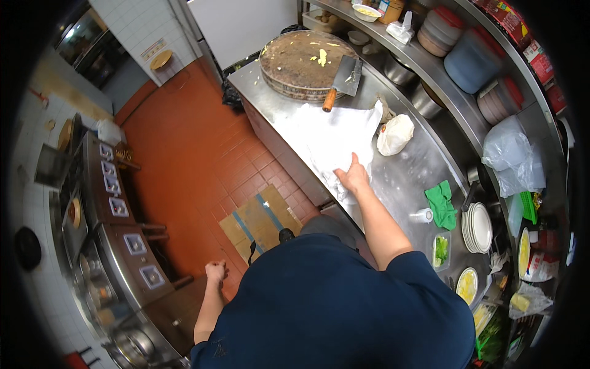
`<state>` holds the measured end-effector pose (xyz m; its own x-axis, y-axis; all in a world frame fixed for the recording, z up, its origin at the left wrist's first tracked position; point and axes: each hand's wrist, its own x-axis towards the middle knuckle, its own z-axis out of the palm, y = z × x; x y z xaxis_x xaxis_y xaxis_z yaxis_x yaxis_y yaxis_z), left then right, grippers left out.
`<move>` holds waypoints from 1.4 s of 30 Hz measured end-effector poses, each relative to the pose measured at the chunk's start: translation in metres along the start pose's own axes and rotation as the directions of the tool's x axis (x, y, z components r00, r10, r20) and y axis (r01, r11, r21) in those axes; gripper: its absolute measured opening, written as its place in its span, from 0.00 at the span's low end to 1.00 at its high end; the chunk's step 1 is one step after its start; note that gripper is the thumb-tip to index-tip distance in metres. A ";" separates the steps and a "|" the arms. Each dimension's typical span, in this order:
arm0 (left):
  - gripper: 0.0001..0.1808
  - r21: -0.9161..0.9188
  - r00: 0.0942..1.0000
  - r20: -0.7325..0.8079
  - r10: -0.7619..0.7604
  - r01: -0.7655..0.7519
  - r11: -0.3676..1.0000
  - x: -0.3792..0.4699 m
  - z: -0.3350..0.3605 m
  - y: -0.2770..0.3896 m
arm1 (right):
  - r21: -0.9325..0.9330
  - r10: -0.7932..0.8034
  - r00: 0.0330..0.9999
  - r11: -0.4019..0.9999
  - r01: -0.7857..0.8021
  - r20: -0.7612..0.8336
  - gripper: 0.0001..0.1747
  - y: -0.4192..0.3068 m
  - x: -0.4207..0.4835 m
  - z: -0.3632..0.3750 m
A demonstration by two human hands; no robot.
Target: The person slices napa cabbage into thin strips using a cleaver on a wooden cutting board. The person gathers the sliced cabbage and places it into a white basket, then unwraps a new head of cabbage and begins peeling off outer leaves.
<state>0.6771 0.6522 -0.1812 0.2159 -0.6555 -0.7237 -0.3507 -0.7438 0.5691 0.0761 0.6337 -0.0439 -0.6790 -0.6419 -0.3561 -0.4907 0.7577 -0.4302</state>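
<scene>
My right hand (355,175) rests on a white cloth (336,133) spread over a steel counter, thumb and forefinger apart; the cloth is crumpled near the thumb. Over the floor to the left hangs my left hand (216,271), its fingers curled in, with no object visible in it. Beyond the cloth stands a round wooden chopping block (299,62) with yellow scraps. A cleaver (346,76) lies on the block's near right part, its wooden handle sticking out over the edge. An off-white wrapped bundle (395,134) sits right of the cloth.
Along the counter's right side lie a green cloth (441,204), a roll-like white item (421,215), stacked plates (477,228) and a clear tub of greens (441,251). Shelves (415,48) rise behind. Cardboard (256,221) lies on the red tiled floor; a stove line (124,258) runs along the left.
</scene>
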 end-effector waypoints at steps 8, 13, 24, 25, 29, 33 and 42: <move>0.10 -0.011 0.966 0.208 0.153 -0.154 0.988 0.075 0.071 0.195 | 0.277 0.260 0.916 0.945 -0.175 -0.307 0.23 0.007 0.071 0.031; 0.12 0.397 0.956 0.236 0.174 -0.259 0.881 0.120 0.074 0.251 | 0.825 0.577 0.754 0.559 -0.085 -0.313 0.31 -0.013 0.157 0.018; 0.12 0.643 0.983 0.109 0.147 -0.182 0.744 0.188 0.058 0.411 | 0.272 0.347 0.743 0.935 -0.226 -0.573 0.42 -0.069 0.201 -0.096; 0.12 0.645 0.974 0.141 0.175 -0.224 0.731 0.188 0.072 0.436 | 0.221 0.326 0.750 0.945 -0.242 -0.576 0.40 -0.077 0.184 -0.114; 0.12 0.601 0.936 0.248 0.249 -0.350 0.718 0.174 0.115 0.512 | -0.039 0.163 0.498 0.928 -0.371 -0.852 0.42 -0.070 0.136 -0.161; 0.11 0.399 0.820 0.499 0.282 -0.506 0.765 0.234 0.150 0.573 | 0.199 0.506 0.568 0.834 -0.515 -0.649 0.46 -0.018 0.122 -0.152; 0.11 0.077 0.464 0.766 0.445 -0.753 0.653 0.229 0.243 0.707 | 0.630 0.693 0.309 0.721 -0.290 -0.651 0.42 -0.016 0.050 -0.093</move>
<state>0.2572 0.0084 -0.0397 -0.7538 -0.5352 -0.3813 -0.4615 0.0181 0.8870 -0.0009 0.6006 0.0226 -0.9053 0.4036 0.1321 0.1870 0.6581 -0.7293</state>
